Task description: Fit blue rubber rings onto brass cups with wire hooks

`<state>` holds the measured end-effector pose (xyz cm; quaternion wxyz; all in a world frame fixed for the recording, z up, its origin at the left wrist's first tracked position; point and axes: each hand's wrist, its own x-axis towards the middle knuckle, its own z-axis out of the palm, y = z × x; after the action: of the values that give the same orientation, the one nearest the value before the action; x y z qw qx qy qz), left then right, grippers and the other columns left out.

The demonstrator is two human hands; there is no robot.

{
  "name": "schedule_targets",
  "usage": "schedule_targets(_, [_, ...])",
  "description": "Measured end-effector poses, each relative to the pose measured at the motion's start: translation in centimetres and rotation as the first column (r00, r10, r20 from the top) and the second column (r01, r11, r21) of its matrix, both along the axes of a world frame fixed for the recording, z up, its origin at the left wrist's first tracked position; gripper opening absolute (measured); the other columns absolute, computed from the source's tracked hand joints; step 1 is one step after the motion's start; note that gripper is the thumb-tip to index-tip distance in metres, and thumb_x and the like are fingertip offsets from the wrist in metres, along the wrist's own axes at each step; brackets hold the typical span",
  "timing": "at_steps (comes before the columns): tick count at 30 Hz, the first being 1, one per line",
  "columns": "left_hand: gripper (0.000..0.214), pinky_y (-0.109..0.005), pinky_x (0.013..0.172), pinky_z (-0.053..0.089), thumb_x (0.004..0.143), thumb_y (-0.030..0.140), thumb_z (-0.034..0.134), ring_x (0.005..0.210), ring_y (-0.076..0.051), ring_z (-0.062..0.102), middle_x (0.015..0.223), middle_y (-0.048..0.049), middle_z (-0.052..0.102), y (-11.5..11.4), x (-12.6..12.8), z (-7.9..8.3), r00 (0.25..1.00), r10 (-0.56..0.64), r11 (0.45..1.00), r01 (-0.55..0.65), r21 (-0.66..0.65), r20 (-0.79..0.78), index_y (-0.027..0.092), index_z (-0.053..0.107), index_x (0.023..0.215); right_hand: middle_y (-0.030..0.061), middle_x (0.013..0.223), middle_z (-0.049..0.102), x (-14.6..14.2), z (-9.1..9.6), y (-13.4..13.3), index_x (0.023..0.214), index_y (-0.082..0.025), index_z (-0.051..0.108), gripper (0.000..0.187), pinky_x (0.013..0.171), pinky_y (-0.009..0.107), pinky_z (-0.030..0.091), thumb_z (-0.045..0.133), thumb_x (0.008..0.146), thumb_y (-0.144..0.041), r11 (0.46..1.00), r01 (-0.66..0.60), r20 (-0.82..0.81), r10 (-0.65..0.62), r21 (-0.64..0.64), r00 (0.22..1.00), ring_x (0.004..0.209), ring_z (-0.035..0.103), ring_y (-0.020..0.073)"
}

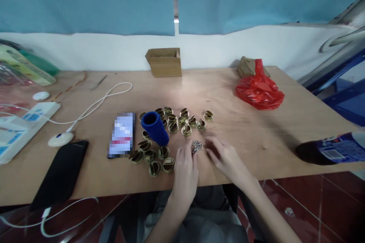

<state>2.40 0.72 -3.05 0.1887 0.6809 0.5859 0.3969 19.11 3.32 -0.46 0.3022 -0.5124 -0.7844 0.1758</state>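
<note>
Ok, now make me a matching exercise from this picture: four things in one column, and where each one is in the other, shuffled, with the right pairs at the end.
Things:
1. Metal bits
2. Blue tube
3. Red bag
4. Box

Places:
A. In front of a brown bundle
B. Between the left hand and the right hand
C. At the back of the table, near the wall
D. Among the brass discs

Pairs: 1-B, 2-D, 3-A, 4-C
</note>
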Motion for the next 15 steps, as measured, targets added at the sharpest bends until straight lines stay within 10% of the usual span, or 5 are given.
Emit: schedule_targets(15, [0.038, -0.045, 0.095, 0.058, 0.098, 0.013, 0.055, 0.115, -0.026, 0.068, 0.123, -0.0119, 0.07, 0.1, 0.0, 0.1, 0.998, -0.024, 0.999, 0.025, -0.02, 0.061, 0.021, 0.053, 0.135, 0.012, 0.107, 0.069, -1.4, -1.1, -0.2, 0.118, -0.019, 0.058, 0.028, 0.084, 0.043, 0.062, 0.048, 0.094, -0.008, 1.0, -0.016, -0.101, 0.014, -0.016, 0.995, 0.095, 0.07, 0.0254])
